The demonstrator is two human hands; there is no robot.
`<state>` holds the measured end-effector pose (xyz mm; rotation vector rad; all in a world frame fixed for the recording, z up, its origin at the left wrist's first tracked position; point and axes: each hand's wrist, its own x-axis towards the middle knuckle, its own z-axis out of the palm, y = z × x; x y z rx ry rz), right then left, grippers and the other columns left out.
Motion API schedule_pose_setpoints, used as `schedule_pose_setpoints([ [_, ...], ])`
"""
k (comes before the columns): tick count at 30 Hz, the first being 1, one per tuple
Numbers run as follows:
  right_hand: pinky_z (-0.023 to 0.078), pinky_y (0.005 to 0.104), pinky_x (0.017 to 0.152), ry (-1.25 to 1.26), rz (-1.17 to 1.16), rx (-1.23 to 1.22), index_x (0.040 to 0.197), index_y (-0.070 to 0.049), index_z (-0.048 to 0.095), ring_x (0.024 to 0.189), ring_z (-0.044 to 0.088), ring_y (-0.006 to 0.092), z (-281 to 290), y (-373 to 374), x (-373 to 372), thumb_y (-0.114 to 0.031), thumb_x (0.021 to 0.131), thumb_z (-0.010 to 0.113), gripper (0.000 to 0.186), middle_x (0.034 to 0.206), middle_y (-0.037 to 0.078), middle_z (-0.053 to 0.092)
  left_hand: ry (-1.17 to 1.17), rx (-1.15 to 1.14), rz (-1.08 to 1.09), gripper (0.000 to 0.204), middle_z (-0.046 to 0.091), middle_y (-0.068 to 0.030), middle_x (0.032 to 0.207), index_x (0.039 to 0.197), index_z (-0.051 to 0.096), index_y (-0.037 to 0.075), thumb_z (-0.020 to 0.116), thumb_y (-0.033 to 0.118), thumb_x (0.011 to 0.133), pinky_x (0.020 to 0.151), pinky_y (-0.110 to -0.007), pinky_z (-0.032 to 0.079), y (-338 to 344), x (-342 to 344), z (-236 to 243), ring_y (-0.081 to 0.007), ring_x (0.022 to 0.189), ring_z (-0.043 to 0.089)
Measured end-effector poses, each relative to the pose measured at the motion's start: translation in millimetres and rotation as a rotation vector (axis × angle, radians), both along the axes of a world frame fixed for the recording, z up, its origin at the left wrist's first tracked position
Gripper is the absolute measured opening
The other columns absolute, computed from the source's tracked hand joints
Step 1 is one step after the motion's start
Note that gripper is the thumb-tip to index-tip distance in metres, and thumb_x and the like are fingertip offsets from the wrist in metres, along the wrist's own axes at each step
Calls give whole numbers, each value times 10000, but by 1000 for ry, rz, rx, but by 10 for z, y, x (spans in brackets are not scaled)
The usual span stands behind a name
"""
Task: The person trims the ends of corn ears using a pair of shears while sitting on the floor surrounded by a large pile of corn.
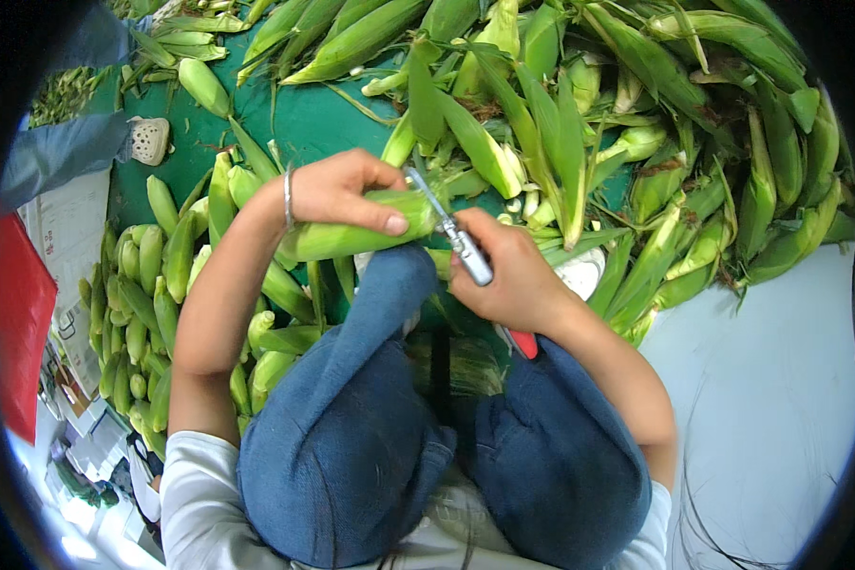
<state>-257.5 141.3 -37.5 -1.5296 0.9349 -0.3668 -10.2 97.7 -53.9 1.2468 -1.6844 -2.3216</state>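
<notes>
My left hand (366,201) is closed around a green ear of corn (351,237), which lies sideways above my knee with its husk on. In my right hand (508,271) is a silver knife (469,255), gripped by its handle. The blade crosses the right end of the ear and touches or nearly touches it there. Fingers of the right hand partly hide the handle. Below that hand, a red-handled object (521,342) lies against my right knee; the rest of it is hidden.
Unhusked corn ears (655,76) and loose leaves heap up ahead and to the right on a green sheet (318,123). Trimmed ears (142,313) are piled at the left. Beyond them are another person's leg (76,152) and a pale clog (149,141). A red panel (19,323) stands far left.
</notes>
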Motion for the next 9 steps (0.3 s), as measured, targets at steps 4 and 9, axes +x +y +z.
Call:
schedule_pose_setpoints([
  [4,472,347,602,216,-234,151,1004,-8,488,636,591,241,130,-84,-318,-94,700,590,332,744,134,588,-474,-280,106,451,558,-124,744,895,594,-33,617,400,767,645,-321,421,521,669,-170,-178,713,508],
  [9,477,334,650,504,-464,-101,1095,-61,485,675,569,220,-216,-440,-1023,-81,717,571,388,836,117,586,-989,165,26,595,606,-171,1116,1241,511,21,582,376,769,960,-298,400,1676,2124,43,-249,1074,556],
])
